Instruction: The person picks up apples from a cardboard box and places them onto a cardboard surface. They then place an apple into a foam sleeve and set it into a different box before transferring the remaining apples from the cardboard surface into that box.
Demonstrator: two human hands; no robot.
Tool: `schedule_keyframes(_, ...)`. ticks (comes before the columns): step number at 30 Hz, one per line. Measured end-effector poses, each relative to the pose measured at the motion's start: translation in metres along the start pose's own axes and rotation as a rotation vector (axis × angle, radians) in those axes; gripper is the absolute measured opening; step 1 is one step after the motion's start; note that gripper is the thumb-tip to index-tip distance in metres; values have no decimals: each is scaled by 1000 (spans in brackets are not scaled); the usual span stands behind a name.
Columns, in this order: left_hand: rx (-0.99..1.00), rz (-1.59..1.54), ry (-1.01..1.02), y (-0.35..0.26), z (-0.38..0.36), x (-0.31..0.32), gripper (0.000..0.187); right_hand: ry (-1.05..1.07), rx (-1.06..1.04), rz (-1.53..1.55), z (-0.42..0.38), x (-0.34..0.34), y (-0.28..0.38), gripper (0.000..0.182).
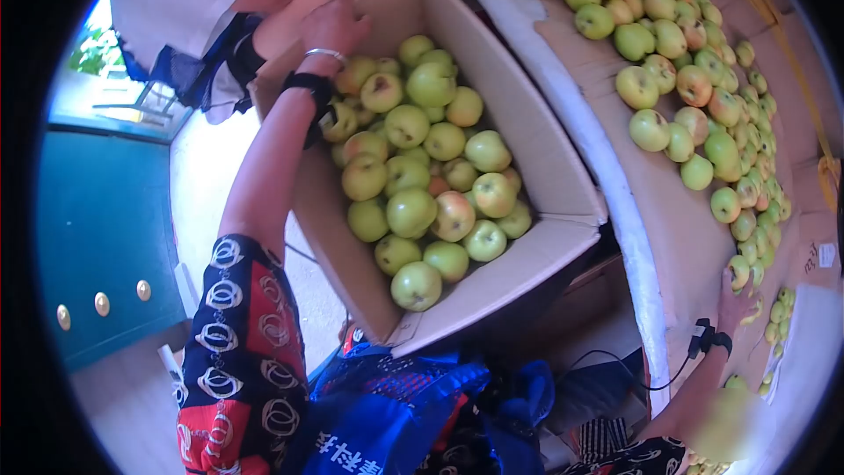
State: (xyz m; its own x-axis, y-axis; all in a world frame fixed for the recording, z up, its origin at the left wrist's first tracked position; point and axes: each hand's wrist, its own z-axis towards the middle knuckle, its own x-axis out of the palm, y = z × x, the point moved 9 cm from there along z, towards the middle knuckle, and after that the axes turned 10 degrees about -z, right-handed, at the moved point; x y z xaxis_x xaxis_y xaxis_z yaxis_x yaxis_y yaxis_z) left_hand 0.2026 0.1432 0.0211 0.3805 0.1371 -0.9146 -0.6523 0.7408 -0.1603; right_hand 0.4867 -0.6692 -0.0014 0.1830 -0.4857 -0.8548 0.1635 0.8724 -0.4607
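Green and reddish apples [407, 174] fill much of an open cardboard box [549, 158] in the middle of the view. My left hand [336, 28] is closed over the box's far left rim, above the apples inside. Out to the right, my right hand [737, 303] reaches over a cardboard-covered surface [607, 101] beside a long spread of loose apples [723, 149]. Its fingers are apart, with the fingertips close to a small apple [738, 273]; nothing is clearly held. Both wrists wear black bands.
Another person's arm and leg [286, 0] are at the upper left, close to the box. A teal panel [110, 220] stands at the left. A white padded edge [607, 176] borders the apple surface. A black cable [615, 356] hangs near my right wrist.
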Motion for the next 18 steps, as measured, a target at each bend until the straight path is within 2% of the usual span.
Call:
schedule_keyframes(1,-21,22,24,1,-4,0,48,13,-36,-5,6,9,4,80)
schedule_keyframes(3,-26,-35,38,-6,-2,-8,44,34,120,106,11,12,-12,80)
schedule_keyframes(5,-44,-37,22,-8,-2,-10,43,75,115,4,12,-3,-3,80)
schedule_keyframes(7,-56,-39,25,0,-5,-6,41,-246,-399,753,-1,-71,44,75)
schedule_keyframes(8,-48,-46,27,2,-3,-4,41,-443,-359,672,-46,-159,83,59)
schedule_keyframes(10,-33,-66,18,-3,1,-4,41,-4,-520,1075,-98,-238,166,47)
schedule_keyframes(13,-83,-91,54,-1,-3,-4,32,419,-1007,1068,-216,-339,281,41)
schedule_keyframes(14,-91,-91,63,1,-3,-2,34,627,-1126,927,-250,-345,314,46)
schedule_keyframes(15,-96,-90,70,4,-2,-3,36,639,-1291,842,-276,-344,342,57)
schedule_keyframes(17,-88,-115,75,4,-1,-8,34,556,-1449,731,-312,-335,383,67)
schedule_keyframes(18,-87,-142,93,2,-2,-6,32,611,-1494,634,-327,-322,404,72)
